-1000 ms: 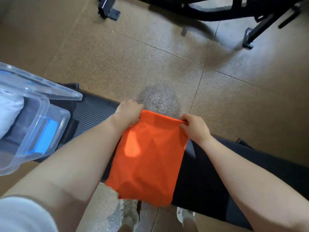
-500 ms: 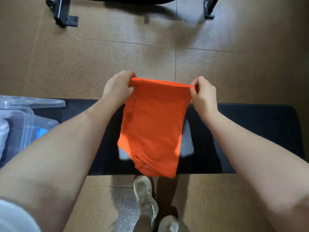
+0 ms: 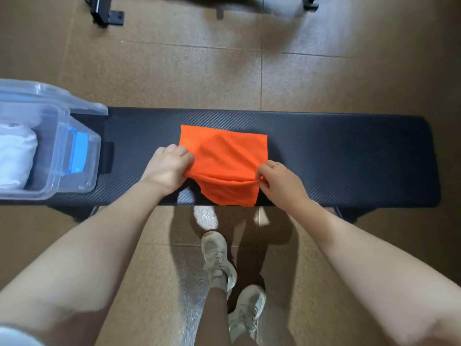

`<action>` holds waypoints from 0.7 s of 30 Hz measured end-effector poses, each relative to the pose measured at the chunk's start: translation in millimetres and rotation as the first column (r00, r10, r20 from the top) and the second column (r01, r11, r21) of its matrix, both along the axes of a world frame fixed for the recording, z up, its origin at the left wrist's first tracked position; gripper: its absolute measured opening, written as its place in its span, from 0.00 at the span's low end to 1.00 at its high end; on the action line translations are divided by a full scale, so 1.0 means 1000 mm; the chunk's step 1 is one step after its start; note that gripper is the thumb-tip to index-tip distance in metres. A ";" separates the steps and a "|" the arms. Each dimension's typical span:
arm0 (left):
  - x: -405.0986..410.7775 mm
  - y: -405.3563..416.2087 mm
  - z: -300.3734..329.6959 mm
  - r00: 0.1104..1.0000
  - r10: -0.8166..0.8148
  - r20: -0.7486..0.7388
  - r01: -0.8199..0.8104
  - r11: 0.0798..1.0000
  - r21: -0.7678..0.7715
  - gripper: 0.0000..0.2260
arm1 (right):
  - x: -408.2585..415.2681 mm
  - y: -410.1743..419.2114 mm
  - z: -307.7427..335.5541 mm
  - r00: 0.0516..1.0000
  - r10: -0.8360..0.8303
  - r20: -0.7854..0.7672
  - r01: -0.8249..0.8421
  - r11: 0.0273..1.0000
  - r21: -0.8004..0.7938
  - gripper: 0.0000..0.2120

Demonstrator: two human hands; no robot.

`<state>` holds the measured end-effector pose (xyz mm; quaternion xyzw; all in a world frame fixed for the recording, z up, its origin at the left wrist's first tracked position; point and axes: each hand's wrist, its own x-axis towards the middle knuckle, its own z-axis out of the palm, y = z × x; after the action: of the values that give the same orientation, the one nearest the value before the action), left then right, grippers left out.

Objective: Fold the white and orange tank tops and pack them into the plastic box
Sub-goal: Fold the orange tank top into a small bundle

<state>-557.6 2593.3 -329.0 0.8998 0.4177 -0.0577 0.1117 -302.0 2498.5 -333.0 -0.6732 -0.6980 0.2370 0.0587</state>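
The orange tank top [image 3: 224, 156] lies partly folded on the black padded bench [image 3: 349, 156], its far part flat and its near edge hanging at the bench front. My left hand [image 3: 169, 166] pinches its left side. My right hand [image 3: 279, 178] pinches the fold at its right side. At the bench's left end stands the clear plastic box [image 3: 62, 171], lid tilted open behind it. Inside lies the folded white tank top [image 3: 15, 156].
The box has a blue latch [image 3: 78, 151] on its near right wall. My shoes [image 3: 224, 270] stand on the brown tiled floor below the bench. Black metal equipment feet [image 3: 104, 11] sit on the floor at the far top.
The orange top was held up in the air by its upper edge; now both hands have brought it down onto the bench, folded over toward me. The view has also shifted.
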 end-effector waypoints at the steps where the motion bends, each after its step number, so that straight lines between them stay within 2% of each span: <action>1: -0.004 -0.016 -0.002 1.000 -0.027 0.007 0.027 1.000 0.001 0.04 | -0.004 -0.015 0.001 1.000 0.016 0.008 -0.016 0.999 -0.029 0.07; 4: -0.012 -0.052 -0.010 0.995 -0.099 0.025 0.098 0.994 0.051 0.04 | -0.010 -0.045 0.005 0.995 0.086 0.057 -0.080 0.993 -0.092 0.07; 9: -0.011 -0.079 -0.015 0.991 -0.128 -0.038 0.134 0.962 0.240 0.06 | -0.022 -0.068 0.002 0.987 0.125 0.101 -0.120 0.992 -0.048 0.05; 11: -0.006 -0.087 -0.015 0.980 -0.117 -0.163 0.145 0.974 0.173 0.08 | -0.024 -0.078 -0.007 0.979 0.162 0.127 -0.148 0.983 -0.110 0.09; 13: -0.011 -0.088 -0.021 0.953 -0.056 -0.299 0.056 0.998 -0.009 0.20 | -0.023 -0.079 -0.015 0.974 0.165 0.158 -0.143 0.979 -0.143 0.14; 14: -0.016 -0.086 -0.024 0.942 -0.046 -0.334 0.025 0.998 -0.066 0.26 | -0.024 -0.077 -0.019 0.975 0.146 0.166 -0.128 0.985 -0.114 0.14; 15: -0.021 -0.084 -0.025 0.950 -0.071 -0.304 0.043 0.994 -0.096 0.28 | -0.027 -0.075 -0.022 0.977 0.130 0.168 -0.119 0.990 -0.073 0.13; 17: -0.028 -0.085 -0.027 0.950 -0.121 -0.286 0.112 0.992 -0.050 0.26 | -0.035 -0.074 -0.027 0.977 0.126 0.172 -0.130 0.991 0.013 0.09; 19: -0.030 -0.083 -0.036 0.944 -0.155 -0.292 0.165 0.986 0.013 0.19 | -0.041 -0.068 -0.029 0.963 0.122 0.240 -0.141 0.988 0.065 0.09; 21: -0.028 -0.077 -0.039 0.929 -0.261 -0.262 0.300 0.946 0.120 0.09 | -0.043 -0.053 -0.030 0.952 0.095 0.291 -0.127 0.988 0.091 0.11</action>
<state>-585.2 2516.2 -367.8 0.9425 0.2983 -0.1492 -0.0211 -345.0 2445.5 -362.8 -0.6558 -0.7478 0.1019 -0.0194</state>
